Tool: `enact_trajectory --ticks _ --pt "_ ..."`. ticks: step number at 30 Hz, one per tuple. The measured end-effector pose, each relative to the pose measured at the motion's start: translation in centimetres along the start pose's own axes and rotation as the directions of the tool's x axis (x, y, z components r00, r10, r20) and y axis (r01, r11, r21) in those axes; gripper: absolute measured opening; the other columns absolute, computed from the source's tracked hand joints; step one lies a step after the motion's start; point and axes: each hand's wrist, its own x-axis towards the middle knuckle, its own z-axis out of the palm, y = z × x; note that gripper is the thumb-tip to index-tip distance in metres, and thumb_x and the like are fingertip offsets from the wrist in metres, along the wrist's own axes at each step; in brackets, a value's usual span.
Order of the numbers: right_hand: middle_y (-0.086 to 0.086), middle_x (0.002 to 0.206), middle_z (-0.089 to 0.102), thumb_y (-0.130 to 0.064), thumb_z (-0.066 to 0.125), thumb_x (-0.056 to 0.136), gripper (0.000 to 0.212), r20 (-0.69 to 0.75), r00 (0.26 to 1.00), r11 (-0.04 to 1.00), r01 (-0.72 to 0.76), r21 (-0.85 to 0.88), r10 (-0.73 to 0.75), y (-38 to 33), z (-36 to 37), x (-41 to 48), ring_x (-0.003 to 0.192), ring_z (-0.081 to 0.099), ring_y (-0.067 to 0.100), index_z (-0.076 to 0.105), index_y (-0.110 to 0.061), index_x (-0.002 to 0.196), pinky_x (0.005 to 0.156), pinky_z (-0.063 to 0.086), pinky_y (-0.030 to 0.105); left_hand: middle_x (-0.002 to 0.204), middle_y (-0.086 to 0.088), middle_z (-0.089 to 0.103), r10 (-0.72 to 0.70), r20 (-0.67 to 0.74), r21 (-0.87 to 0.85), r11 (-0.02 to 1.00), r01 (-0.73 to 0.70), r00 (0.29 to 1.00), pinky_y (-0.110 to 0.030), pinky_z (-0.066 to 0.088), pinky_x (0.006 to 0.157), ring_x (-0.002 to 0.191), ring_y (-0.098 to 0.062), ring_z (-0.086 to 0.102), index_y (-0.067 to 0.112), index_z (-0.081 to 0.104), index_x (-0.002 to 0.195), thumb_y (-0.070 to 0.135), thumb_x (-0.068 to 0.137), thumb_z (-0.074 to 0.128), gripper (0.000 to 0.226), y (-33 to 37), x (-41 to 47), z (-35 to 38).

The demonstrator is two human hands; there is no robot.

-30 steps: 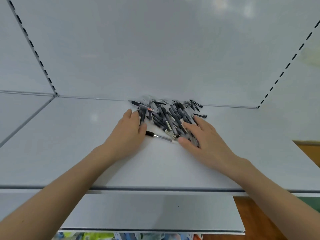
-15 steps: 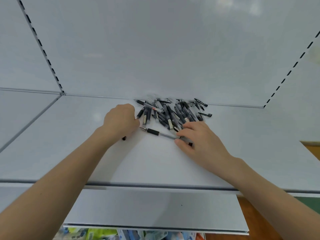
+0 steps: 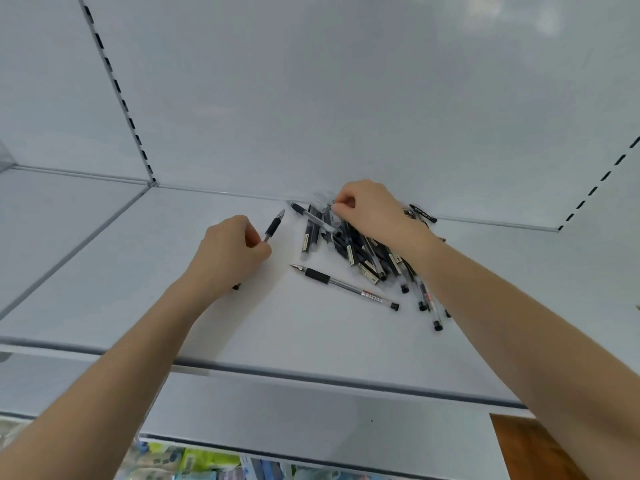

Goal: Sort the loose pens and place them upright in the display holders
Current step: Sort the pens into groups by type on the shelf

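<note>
A heap of loose black-and-clear pens [image 3: 360, 251] lies on the white shelf [image 3: 173, 271] near its back wall. My left hand [image 3: 230, 252] is closed around one pen [image 3: 273, 226], whose black grip and tip stick out up and to the right of my fist. My right hand [image 3: 370, 211] rests on the far top of the heap, fingertips pinched on a clear pen or cap [image 3: 332, 216]. A single pen [image 3: 346, 285] lies apart in front of the heap. No display holder is in view.
The shelf's front edge [image 3: 311, 374] runs across below my forearms, with a lower shelf [image 3: 311, 417] under it. Colourful packages [image 3: 207, 465] sit further down. Slotted uprights [image 3: 117, 88] stand at the back left and right. Wooden floor [image 3: 526, 452] shows at lower right.
My left hand has lifted a pen out of the heap and holds it in a fist. My right hand moved from the heap's front edge to its far top and pinched there.
</note>
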Motion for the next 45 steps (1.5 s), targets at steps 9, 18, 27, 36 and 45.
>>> enact_trajectory --ticks 9,18,27,36,45 --pt "0.003 0.052 0.038 -0.028 0.06 0.085 0.033 0.155 0.981 0.99 -0.101 -0.098 0.116 0.2 0.3 2.0 0.05 0.037 0.018 0.05 -0.008 0.061 0.046 0.027 0.026 0.073 0.001 0.051 -0.005 -0.043 -0.1 0.995 0.001 0.999 -0.024 0.042 0.04 0.06 -0.014 0.047 0.009 0.055 0.084 0.017 0.085 0.054 0.008 -0.4 -0.5 0.4" --pt "0.007 0.058 0.042 -0.026 0.06 0.083 0.031 0.145 0.984 0.993 -0.095 -0.067 0.104 1.2 0.3 1.4 0.052 0.038 0.02 0.048 -0.01 0.06 0.049 0.028 0.026 0.071 0.002 0.051 0.002 -0.07 -0.096 0.995 -0.009 0.998 -0.025 0.043 0.042 0.06 -0.013 0.047 0.008 0.056 0.085 0.016 0.085 0.054 0.008 -0.2 -0.4 0.6" --pt "0.006 0.101 0.068 -0.019 0.056 0.088 0.017 -0.125 0.981 0.984 -0.135 0.115 0.149 5.6 -3.7 -0.1 0.09 0.059 0.017 0.067 -0.008 0.095 0.083 0.045 0.028 0.068 0.006 0.052 0.101 -0.119 -0.083 0.99 -0.111 0.988 -0.022 0.041 0.052 0.061 -0.009 0.047 0.008 0.056 0.085 0.015 0.084 0.056 0.007 1.3 0.0 1.7" --pt "0.013 0.105 0.068 -0.018 0.058 0.088 0.019 -0.127 0.94 0.948 -0.312 0.054 0.317 12.4 -5.0 -2.7 0.101 0.06 0.026 0.067 -0.004 0.098 0.081 0.04 0.025 0.069 0.008 0.056 0.251 -0.105 -0.129 0.956 -0.263 0.962 -0.002 0.036 0.056 0.064 -0.005 0.051 0.014 0.055 0.083 0.013 0.082 0.06 0.005 5.0 0.5 4.0" --pt "0.018 0.107 0.067 -0.017 0.055 0.089 0.022 -0.078 0.933 0.935 -0.353 -0.007 0.352 12.0 -3.5 -1.9 0.102 0.059 0.032 0.065 0.001 0.098 0.086 0.045 0.035 0.069 0.001 0.058 0.219 0.023 -0.307 0.93 -0.201 0.975 -0.015 0.049 0.049 0.047 0.001 0.056 0.015 0.06 0.089 0.01 0.087 0.055 0.007 6.3 0.0 3.6"
